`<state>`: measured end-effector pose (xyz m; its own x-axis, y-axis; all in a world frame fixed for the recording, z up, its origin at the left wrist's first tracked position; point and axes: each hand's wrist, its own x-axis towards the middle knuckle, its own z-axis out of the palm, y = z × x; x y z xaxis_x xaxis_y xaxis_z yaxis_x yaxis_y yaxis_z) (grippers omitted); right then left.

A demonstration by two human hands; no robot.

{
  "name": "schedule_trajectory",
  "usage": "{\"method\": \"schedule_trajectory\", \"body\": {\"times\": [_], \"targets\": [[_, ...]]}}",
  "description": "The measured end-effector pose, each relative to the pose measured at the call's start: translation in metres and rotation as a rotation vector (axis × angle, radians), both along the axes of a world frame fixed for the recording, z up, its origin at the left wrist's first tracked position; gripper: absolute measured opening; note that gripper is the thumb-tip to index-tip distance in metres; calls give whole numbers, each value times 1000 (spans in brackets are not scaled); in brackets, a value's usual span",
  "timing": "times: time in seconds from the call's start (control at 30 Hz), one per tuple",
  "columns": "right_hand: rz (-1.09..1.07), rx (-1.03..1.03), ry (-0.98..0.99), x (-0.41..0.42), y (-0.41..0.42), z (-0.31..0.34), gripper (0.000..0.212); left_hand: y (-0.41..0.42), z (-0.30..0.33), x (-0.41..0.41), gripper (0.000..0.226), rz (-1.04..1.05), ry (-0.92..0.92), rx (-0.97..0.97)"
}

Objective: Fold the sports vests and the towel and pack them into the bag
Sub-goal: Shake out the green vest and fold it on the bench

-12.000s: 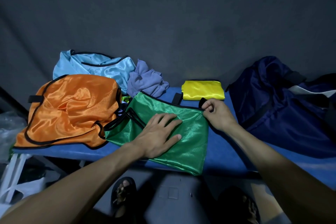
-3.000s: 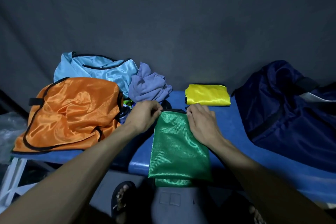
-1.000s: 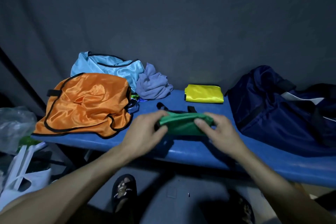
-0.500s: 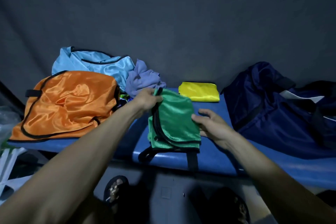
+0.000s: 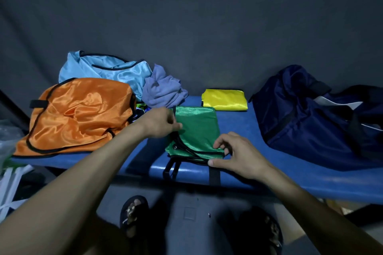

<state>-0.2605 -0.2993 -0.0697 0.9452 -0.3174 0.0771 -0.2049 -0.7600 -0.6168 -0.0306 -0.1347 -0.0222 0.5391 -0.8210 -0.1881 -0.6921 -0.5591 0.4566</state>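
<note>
A folded green vest (image 5: 196, 128) lies on the blue bench (image 5: 290, 174) near its front edge, black straps hanging over the edge. My left hand (image 5: 159, 123) pinches the vest's left side. My right hand (image 5: 236, 153) holds its near right corner, thumb along the front edge and fingers curled on top. A folded yellow vest (image 5: 224, 99) lies behind it. An unfolded orange vest (image 5: 80, 114) and a light blue vest (image 5: 107, 70) lie at the left. A crumpled purple-grey towel (image 5: 163, 90) sits between them. The navy bag (image 5: 315, 118) stands at the right.
A dark cloth backdrop hangs behind the bench. My sandalled feet (image 5: 132, 213) are on the floor below. White plastic items (image 5: 10, 182) and a clear plastic bag are at the lower left, beside the bench.
The green vest has been laid down flat on the bench. My right hand moved from its right side to the near right corner; my left hand slid down its left edge.
</note>
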Motion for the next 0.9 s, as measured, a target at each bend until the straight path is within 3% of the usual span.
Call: {"method": "schedule_trajectory", "body": {"times": [0.13, 0.27, 0.37, 0.53, 0.7, 0.83, 0.9], "targets": [[9, -27, -61, 0, 5, -6, 36, 6, -7, -16, 68, 227, 141, 79], [-21, -11, -120, 2, 8, -8, 29, -1, -17, -31, 48, 305, 28, 76], [-2, 15, -114, -1, 4, -11, 28, -1, -15, -34, 38, 343, 58, -8], [-18, 61, -121, -2, 0, -18, 30, 12, 2, -28, 42, 317, 71, -33], [-39, 112, -132, 2, 0, -19, 33, 12, 7, -31, 42, 295, 442, -104], [-70, 210, -112, 7, 2, -18, 31, 19, 2, -24, 50, 229, 204, 135], [-69, 226, -96, 9, 5, -18, 32, 20, 0, -25, 51, 237, 191, 149]]}}
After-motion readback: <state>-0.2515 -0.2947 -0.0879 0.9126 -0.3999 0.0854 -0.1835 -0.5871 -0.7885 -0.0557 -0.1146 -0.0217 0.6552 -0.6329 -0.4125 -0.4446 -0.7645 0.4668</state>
